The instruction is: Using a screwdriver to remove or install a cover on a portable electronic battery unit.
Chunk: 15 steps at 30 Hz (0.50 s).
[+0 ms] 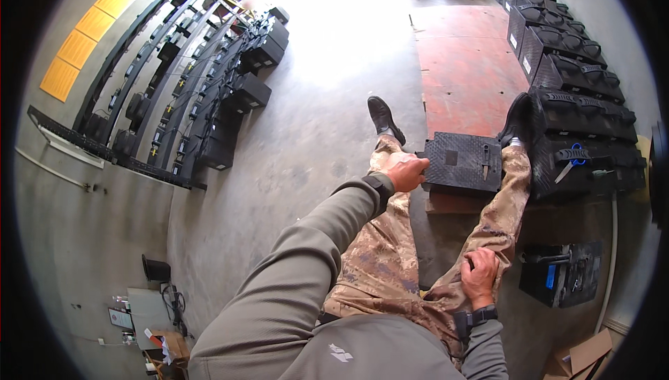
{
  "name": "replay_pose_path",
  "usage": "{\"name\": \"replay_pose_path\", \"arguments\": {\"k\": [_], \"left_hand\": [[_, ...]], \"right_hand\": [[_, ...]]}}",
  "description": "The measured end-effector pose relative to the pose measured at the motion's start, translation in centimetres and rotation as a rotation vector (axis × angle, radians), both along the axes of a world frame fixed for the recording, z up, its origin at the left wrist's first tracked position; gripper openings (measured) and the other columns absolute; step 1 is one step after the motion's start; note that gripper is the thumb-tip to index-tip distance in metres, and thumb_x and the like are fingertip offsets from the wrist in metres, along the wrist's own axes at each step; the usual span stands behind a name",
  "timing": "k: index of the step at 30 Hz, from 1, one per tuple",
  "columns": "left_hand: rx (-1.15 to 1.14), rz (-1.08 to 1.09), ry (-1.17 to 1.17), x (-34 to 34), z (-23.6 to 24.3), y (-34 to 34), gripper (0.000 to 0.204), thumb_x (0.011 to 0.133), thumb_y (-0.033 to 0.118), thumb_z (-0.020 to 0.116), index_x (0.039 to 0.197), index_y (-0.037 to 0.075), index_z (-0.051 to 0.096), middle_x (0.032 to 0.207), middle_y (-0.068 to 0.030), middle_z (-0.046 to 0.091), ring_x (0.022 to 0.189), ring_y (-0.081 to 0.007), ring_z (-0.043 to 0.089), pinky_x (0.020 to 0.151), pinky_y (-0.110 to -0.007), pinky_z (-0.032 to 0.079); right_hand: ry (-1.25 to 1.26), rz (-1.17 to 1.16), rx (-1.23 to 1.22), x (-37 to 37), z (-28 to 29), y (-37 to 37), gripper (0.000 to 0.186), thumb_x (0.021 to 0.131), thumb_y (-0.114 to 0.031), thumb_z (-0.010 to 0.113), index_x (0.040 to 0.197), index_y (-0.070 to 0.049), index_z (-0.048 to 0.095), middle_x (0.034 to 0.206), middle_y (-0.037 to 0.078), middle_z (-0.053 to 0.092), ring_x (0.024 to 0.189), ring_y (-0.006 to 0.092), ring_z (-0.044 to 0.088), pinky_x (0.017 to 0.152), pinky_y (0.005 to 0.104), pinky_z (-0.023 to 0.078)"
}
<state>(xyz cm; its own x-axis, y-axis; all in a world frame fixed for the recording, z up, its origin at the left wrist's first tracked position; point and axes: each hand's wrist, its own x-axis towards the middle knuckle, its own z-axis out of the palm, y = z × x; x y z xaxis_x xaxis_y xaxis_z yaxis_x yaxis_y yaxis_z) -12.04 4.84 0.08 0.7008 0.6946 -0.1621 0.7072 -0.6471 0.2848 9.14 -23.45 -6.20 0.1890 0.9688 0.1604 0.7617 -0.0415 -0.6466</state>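
Left hand [408, 172] curls, apparently gripping the edge of a black box [453, 178] at the near end of the red board [460, 66]; right hand [479, 274] rests loosely open. Likely stiff, weighty: hold opposite sides.

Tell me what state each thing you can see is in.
Left hand: curled at the black box's edge
Right hand: resting on the right leg
Black box: patterned face up
Scissors: lying down; blades too small to judge
Rack: loaded
Carton: flaps open
Orange sheets: wall-mounted
Shoes: worn
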Motion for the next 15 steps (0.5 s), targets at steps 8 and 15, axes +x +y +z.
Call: {"name": "replay_pose_path", "arguments": {"k": [8, 15], "left_hand": [[-0.067, 0.162, 0.149, 3.3, 1.1, -0.2, 0.029, 0.083, 0.028, 0.063, 0.093, 0.002, 0.072, 0.098, -0.0197, 0.071, 0.096, -0.0354, 0.069, 0.083, -0.044, 0.054], [-0.100, 0.221, 0.139, 2.4, 1.0, -0.1, 0.037, 0.088, 0.038, 0.062, 0.091, 0.003, 0.071, 0.095, -0.0210, 0.071, 0.092, -0.0366, 0.069, 0.082, -0.046, 0.053]], "right_hand": [[-0.030, 0.004, -0.015, 0.2, 0.0, 0.0, 0.013, 0.073, -0.012, 0.065, 0.085, -0.008, 0.067, 0.094, 0.011, 0.065, 0.107, 0.0318, 0.056, 0.095, 0.0453, 0.038], [-0.038, 0.031, -0.011, -0.2, 0.2, 0.2, 0.013, 0.073, -0.010, 0.066, 0.085, -0.008, 0.067, 0.093, 0.011, 0.065, 0.107, 0.0322, 0.056, 0.095, 0.0453, 0.039]]}}
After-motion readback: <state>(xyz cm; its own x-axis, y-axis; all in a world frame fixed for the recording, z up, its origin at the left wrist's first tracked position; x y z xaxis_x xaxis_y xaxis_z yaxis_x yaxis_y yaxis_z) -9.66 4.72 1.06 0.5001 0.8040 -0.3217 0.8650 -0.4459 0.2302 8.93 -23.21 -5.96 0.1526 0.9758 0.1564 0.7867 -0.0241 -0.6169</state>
